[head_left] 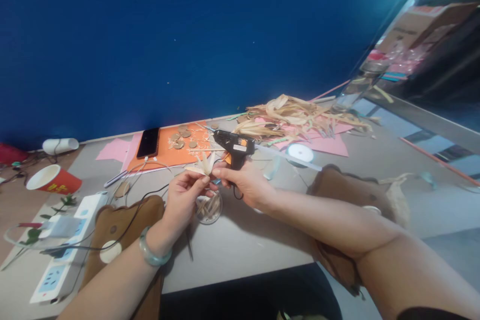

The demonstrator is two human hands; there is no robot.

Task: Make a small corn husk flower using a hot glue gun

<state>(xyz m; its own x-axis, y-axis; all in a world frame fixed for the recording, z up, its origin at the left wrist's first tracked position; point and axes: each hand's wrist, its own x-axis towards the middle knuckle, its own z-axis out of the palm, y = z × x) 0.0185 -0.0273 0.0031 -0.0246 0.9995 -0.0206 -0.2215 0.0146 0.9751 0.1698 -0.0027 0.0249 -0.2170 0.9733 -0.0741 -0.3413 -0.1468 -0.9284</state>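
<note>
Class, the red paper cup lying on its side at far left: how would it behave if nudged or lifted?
The red paper cup lies on its side, so a nudge would probably roll it in a curve. It looks empty and thin-walled: likely light, easily crushed.

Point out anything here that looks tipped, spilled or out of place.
The red paper cup lies tipped on its side at the far left; nothing visibly spilled. Dried husk strips sprawl loosely over pink paper at the back. The glue gun in the right hand and husk flower in the left hand look ordinary.
</note>
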